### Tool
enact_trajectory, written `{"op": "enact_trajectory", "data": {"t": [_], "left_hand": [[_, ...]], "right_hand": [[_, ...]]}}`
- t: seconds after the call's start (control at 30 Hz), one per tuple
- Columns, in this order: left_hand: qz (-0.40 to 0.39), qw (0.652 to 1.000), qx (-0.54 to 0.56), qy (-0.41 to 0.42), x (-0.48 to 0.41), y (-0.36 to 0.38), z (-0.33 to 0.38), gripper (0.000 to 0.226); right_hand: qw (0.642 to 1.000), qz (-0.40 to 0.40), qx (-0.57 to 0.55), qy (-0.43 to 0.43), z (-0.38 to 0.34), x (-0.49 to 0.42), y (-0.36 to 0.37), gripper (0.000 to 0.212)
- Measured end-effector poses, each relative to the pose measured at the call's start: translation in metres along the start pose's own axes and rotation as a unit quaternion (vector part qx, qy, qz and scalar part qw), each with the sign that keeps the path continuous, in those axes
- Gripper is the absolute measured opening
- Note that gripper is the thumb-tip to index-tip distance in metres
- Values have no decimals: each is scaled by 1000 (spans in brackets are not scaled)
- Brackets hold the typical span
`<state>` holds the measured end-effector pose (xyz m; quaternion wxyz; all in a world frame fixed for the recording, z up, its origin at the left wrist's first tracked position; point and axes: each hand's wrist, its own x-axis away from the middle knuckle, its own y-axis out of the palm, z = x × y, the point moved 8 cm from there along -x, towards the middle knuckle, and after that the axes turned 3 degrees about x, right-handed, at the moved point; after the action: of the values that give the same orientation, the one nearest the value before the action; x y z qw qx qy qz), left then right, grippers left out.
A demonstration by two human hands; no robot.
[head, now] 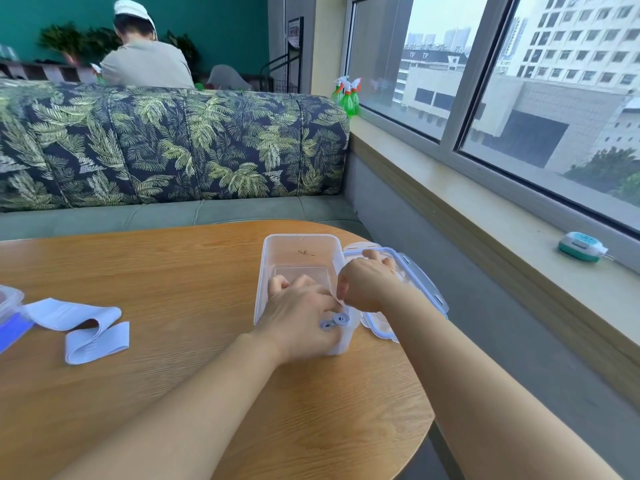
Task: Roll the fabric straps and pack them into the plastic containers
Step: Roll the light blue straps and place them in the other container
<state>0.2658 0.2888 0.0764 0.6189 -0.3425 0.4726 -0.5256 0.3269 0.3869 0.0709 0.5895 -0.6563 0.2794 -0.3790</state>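
Since the whole next bit depends on where the roll sits relative to the box, here's how it looks. The rolled strap (335, 320) is at the near right corner of the clear container (301, 247), with its spiral face turned up toward the camera. I honestly can't tell if it's already below the rim or just hovering over it, the hand hides that. The left hand (298, 313) is right on top of it, fingers (278, 284) curled and clamped around the coil from the left side, so that's clearly the hand doing the carrying.

The right hand (367, 284) is just beside it on the right, thumb pointing down at the top of the roll. Its fingers are bent, but whether they're pinching the loose tail or only steadying things, can't say.

The container's long side runs straight away from the person, and the far end looks open, so I'd guess the roll goes down into the near corner and later ones fill toward the far end. The lid (426, 285) lies flat just right of the box, under the right hand.

Well off to the left on the desk (173, 271) there's a loose strap (86, 329) not rolled yet, next to a second container (8, 303) at the edge. Left hand's nearer to that one.
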Motion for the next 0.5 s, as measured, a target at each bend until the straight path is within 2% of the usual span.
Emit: {"op": "enact_trajectory", "data": {"t": [0.13,0.27,0.5], "left_hand": [[49,998,9,-43,3,-22,-16,31],[117,987,24,-103,17,-53,-41,20],[121,981,28,-148,73,-87,-76,19]], "right_hand": [[1000,18,-5,-6,-5,6,-12,29],[998,54,-10,-22,-17,20,-31,29],[996,72,-7,-49,-63,52,-54,29]]}}
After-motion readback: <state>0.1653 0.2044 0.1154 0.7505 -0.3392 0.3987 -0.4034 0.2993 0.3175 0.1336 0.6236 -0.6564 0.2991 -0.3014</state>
